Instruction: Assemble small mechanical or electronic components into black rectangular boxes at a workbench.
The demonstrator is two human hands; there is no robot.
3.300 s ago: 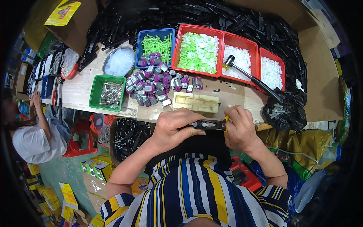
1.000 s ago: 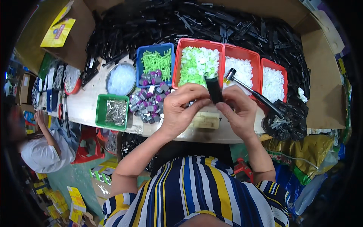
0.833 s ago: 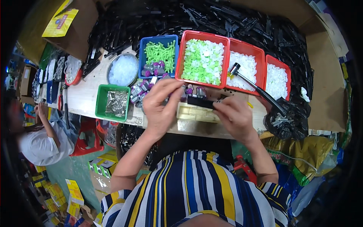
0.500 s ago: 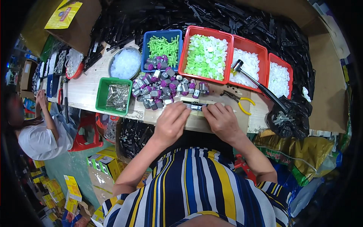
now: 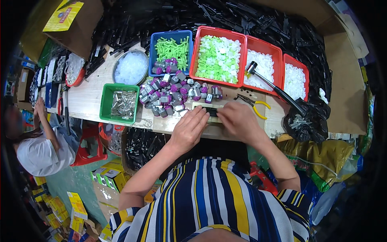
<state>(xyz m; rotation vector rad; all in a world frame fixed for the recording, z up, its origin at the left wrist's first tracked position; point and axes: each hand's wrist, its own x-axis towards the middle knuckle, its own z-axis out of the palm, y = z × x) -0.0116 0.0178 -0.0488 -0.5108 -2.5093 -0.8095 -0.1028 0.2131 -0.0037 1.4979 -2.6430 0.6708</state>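
Observation:
A narrow black plastic part (image 5: 211, 112) lies in a pale cream block (image 5: 200, 105) at the table's near edge. My left hand (image 5: 189, 127) presses its fingers together against the part's left end, holding it. My right hand (image 5: 241, 122) is curled over the right end with its fingers pinched together; whatever they hold is hidden beneath them. Just beyond my hands lies a pile of small grey and purple motors (image 5: 173, 89). Yellow-handled pliers (image 5: 258, 107) rest to the right of my right hand.
Bins hold metal pins (image 5: 123, 105), green plastic pieces (image 5: 172, 50), and green and white pieces (image 5: 219, 56). A metal bowl (image 5: 115, 72) stands left. A hammer (image 5: 278, 89) lies across the red bins, near a black bag (image 5: 308, 125). Another person (image 5: 46, 147) sits at left.
My right hand has shifted left and curled more over the part. My left fingers have moved slightly right, flatter on it. The pale insides seen before no longer show.

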